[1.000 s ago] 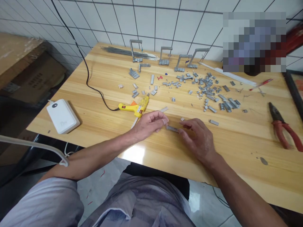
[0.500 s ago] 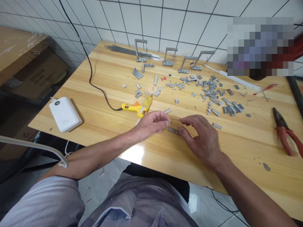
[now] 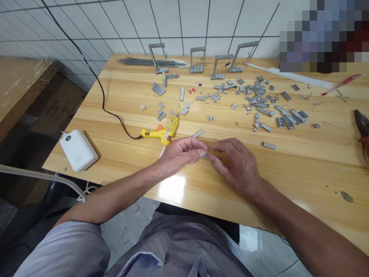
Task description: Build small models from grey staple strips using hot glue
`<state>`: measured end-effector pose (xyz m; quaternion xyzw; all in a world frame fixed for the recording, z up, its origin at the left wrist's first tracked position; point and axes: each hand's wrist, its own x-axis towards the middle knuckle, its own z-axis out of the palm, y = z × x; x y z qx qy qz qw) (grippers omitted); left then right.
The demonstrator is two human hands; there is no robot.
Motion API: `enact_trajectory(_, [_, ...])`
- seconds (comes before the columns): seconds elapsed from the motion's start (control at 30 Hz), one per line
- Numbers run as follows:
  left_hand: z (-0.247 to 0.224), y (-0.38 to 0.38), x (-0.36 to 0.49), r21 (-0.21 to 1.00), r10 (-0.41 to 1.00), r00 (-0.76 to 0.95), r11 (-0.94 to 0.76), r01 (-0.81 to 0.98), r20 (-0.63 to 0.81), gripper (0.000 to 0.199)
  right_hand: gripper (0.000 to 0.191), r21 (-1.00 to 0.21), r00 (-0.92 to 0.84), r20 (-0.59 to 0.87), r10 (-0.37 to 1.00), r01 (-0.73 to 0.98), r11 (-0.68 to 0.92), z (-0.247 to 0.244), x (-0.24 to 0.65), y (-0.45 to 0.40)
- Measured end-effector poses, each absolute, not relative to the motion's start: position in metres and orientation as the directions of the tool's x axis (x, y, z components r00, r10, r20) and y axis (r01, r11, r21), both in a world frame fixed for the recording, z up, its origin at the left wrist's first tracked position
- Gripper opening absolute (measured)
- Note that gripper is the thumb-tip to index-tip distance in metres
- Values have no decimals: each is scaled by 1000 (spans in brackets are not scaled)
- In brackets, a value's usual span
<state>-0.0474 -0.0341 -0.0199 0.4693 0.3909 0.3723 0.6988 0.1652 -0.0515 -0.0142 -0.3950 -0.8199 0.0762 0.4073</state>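
My left hand (image 3: 187,151) is closed in a pinch over the tabletop, its thumb and forefinger at a small grey metal staple strip (image 3: 205,156). Facing it, my right hand (image 3: 238,163) has thumb and forefinger curled in at the strip's other end. The fingers hide most of that strip. Just beyond my left hand lies another staple strip (image 3: 198,133). A yellow glue gun (image 3: 163,132) rests to its left, with a white glue stick (image 3: 162,151) out of its rear. Right of my right hand lies a single staple strip (image 3: 269,145).
Several small grey frames (image 3: 196,59) stand near the tiled wall beside a bundle of thin wires (image 3: 129,61). Loose staple pieces (image 3: 259,94) are scattered at centre right. A white power bank (image 3: 78,150) lies left, pliers (image 3: 363,127) far right, and a red pen (image 3: 341,84) behind them.
My right hand has moved left, close to my left fingertips. The strip by my right thumb is now between both hands and mostly covered. The view has shifted to the right.
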Motion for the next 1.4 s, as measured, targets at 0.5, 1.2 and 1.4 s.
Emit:
enact_trajectory(0.5, [-11, -38, -44, 986, 896, 420, 164, -18, -142, 26, 15, -515, -335, 609, 719, 522, 679, -12, 164, -51])
enact_trajectory(1.2, [-19, -41, -54, 522, 744, 601, -651, 551, 292, 25, 10, -450, -370, 508, 778, 656, 606, -13, 193, -39])
enact_trajectory(1.4, [-20, -39, -53, 444, 730, 627, -674, 591, 273, 20, 15, -227, -559, 385, 735, 714, 662, -21, 183, -49])
